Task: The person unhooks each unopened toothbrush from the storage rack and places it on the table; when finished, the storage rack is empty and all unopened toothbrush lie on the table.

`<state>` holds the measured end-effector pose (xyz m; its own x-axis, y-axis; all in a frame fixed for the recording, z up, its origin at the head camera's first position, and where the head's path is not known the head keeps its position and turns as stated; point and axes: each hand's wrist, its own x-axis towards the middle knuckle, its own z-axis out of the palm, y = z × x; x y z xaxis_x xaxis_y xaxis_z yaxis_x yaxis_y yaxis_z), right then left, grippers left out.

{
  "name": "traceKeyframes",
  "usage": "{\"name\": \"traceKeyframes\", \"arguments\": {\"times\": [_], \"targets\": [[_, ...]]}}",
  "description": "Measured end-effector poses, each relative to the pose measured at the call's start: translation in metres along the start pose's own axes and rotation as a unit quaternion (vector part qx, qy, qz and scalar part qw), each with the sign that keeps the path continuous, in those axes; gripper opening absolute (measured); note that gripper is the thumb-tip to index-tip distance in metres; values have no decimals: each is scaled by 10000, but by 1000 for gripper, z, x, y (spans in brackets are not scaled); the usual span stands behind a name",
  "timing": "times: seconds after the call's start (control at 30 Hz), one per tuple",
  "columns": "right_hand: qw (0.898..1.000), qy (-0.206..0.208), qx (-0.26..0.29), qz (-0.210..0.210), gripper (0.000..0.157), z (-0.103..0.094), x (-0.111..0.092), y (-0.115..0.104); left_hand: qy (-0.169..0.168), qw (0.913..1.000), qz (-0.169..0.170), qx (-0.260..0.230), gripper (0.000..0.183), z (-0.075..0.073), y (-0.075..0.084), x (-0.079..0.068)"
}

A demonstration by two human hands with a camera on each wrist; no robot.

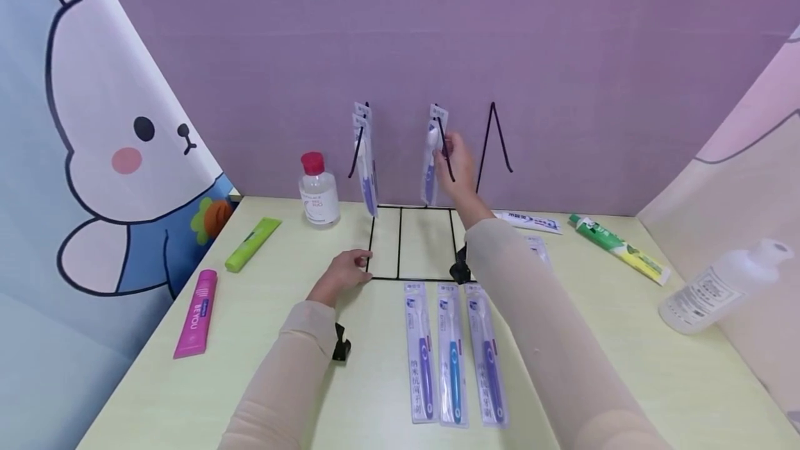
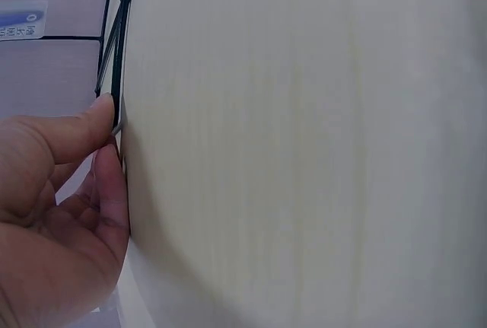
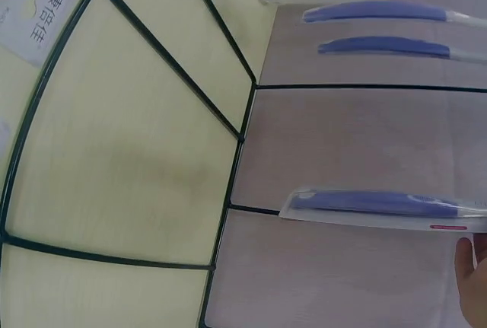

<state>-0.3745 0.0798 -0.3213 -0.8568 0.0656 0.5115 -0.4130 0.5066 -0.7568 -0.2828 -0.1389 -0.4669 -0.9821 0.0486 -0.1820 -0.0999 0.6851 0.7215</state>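
My left hand (image 1: 342, 273) pinches the front left corner of a black wire display rack (image 1: 398, 245) between thumb and fingers; the left wrist view shows the grip closely. Up at the rack's middle hook, my right hand (image 1: 458, 167) has its fingertips at the edge of a packaged toothbrush (image 1: 429, 176). In the right wrist view its thumb (image 3: 464, 267) is straight, just below that pack (image 3: 380, 205). Two header cards show on the middle hook. Two more packaged toothbrushes (image 1: 367, 182) hang from the left hook. No pack hangs from the right hook (image 1: 494, 130).
Three packaged toothbrushes (image 1: 453, 356) lie in front of the rack; another pack (image 1: 539, 248) is partly behind my right sleeve. A red-capped bottle (image 1: 320, 196), green tube (image 1: 253, 244) and pink tube (image 1: 196, 314) are left. Toothpaste tubes (image 1: 619, 248) and a white bottle (image 1: 719, 290) are right.
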Motion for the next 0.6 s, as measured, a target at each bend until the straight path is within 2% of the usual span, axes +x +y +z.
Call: {"name": "traceKeyframes", "arguments": {"times": [0.17,0.33,0.6], "targets": [[9999,153,2,65,24,-3,0,-1,-28,10000,42,27,49,0,0,2],[9993,293,-5,213,28,-15,-4,0,26,10000,51,41,49,-1,-1,2],[9954,-387,501,713,36,-33,-31,11,-32,10000,75,-2,49,0,-1,2]]}}
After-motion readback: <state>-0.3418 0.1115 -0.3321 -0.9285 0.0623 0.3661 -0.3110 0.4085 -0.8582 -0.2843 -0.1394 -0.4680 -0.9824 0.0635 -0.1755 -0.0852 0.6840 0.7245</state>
